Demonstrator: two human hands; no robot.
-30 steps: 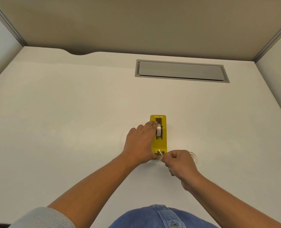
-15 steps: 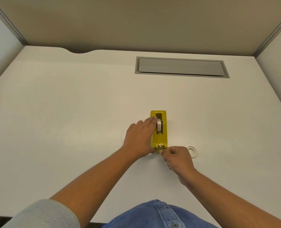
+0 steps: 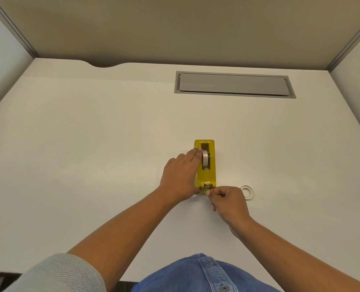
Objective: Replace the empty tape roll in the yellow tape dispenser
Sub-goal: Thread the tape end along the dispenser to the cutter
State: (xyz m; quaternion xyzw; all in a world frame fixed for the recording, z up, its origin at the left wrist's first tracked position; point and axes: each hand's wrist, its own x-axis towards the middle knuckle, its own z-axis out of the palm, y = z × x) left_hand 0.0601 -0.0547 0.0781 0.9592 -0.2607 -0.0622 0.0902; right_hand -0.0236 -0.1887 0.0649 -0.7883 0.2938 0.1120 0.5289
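Note:
The yellow tape dispenser (image 3: pixel 211 171) stands lengthwise on the white desk (image 3: pixel 90 154), its cutter end toward me. A roll of clear tape (image 3: pixel 205 158) sits in its slot. My left hand (image 3: pixel 180 175) lies flat against the dispenser's left side and holds it down, fingertips beside the roll. My right hand (image 3: pixel 227 202) pinches the tape's loose end at the cutter, thumb and forefinger closed on it. An empty white tape core (image 3: pixel 247 191) lies flat on the desk just right of my right hand.
A grey cable hatch (image 3: pixel 234 84) is set flush into the desk at the back right. Beige partition walls close the desk at the back and both sides. The desk's near edge runs under my forearms.
The view has shifted slightly, so the empty core shows beside my right hand. My right hand stays pinched at the cutter end; my left hand keeps its hold on the dispenser.

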